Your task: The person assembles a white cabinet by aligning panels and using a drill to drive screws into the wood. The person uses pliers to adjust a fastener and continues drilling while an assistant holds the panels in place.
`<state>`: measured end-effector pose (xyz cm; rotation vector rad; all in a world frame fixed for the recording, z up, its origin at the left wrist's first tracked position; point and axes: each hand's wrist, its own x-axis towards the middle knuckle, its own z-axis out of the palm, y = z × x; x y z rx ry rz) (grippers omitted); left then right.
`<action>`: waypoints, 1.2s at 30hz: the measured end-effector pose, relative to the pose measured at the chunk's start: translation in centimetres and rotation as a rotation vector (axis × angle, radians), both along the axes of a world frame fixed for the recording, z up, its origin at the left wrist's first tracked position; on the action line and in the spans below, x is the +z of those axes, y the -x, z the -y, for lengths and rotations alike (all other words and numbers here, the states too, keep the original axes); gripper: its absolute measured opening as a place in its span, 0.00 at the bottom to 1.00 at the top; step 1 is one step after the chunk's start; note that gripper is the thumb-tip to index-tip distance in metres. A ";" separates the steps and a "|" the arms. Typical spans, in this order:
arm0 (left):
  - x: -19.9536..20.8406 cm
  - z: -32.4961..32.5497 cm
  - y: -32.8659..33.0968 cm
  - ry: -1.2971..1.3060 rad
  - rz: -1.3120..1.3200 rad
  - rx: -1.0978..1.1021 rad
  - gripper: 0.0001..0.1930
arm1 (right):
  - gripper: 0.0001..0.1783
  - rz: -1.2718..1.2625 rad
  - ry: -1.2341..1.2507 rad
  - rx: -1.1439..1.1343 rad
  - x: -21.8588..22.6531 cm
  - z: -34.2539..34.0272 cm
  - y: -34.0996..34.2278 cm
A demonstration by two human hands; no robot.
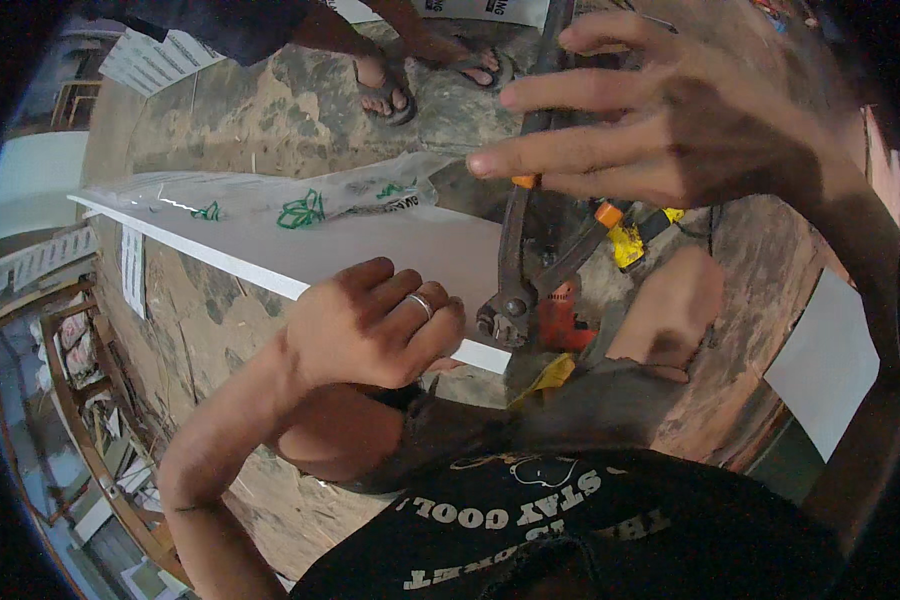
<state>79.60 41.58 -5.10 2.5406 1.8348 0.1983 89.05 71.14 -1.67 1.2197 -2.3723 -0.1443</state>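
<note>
My left hand (380,322), with a ring on one finger, is closed in a fist at the near edge of a white panel (410,240). Whatever its curled fingers hold is hidden. Fingers spread, my right hand (640,125) is held beside the long dark handle of a bolt cutter (515,240). The fingers overlap the handle in view; I cannot tell whether they touch it. The tool's jaws point down by the panel's near right corner, and its second handle, orange-tipped, angles up to the right.
Clear plastic wrap (300,205) with green print lies over the panel's far side. A red power tool (567,320) and a yellow-black tool (627,245) are on the stained floor. Another person's sandalled foot (382,95) stands beyond. Wooden frames (100,460) with scraps are at left.
</note>
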 end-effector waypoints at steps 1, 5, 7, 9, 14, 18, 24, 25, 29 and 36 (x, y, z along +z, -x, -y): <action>0.1 0.0 0.0 0.038 -0.007 0.007 0.15 | 0.08 -0.020 0.014 -0.032 -0.2 -0.2 0.3; 0.1 -0.6 0.0 0.027 -0.033 -0.006 0.14 | 0.19 -0.070 -0.017 0.180 -2.8 -2.8 1.4; 0.0 -0.6 0.1 0.001 -0.018 -0.003 0.14 | 0.15 -0.008 0.045 0.173 -2.9 -2.8 1.4; -0.2 -0.9 0.2 -0.033 -0.013 0.002 0.14 | 0.14 0.040 0.043 0.151 -3.0 -2.7 1.3; -0.4 -1.1 0.1 -0.081 -0.012 0.003 0.15 | 0.09 -0.012 0.154 0.228 -3.8 -2.9 2.0; -0.4 -1.2 0.2 -0.093 0.013 0.010 0.15 | 0.08 0.224 -0.007 0.177 -2.6 -3.0 2.0; -0.5 -1.3 0.3 -0.108 -0.039 -0.027 0.14 | 0.10 0.282 -0.076 0.046 -1.9 -2.4 -0.7; -0.5 -1.2 0.4 -0.104 -0.038 -0.028 0.13 | 0.11 0.174 -0.007 0.050 -3.2 -2.2 -0.8; 0.1 -0.9 0.0 -0.015 0.030 0.018 0.11 | 0.13 0.049 0.155 0.076 -5.9 -1.9 -1.7; -0.1 -0.7 0.0 -0.079 -0.002 0.001 0.11 | 0.08 0.059 0.278 -0.058 -10.9 -1.2 -3.5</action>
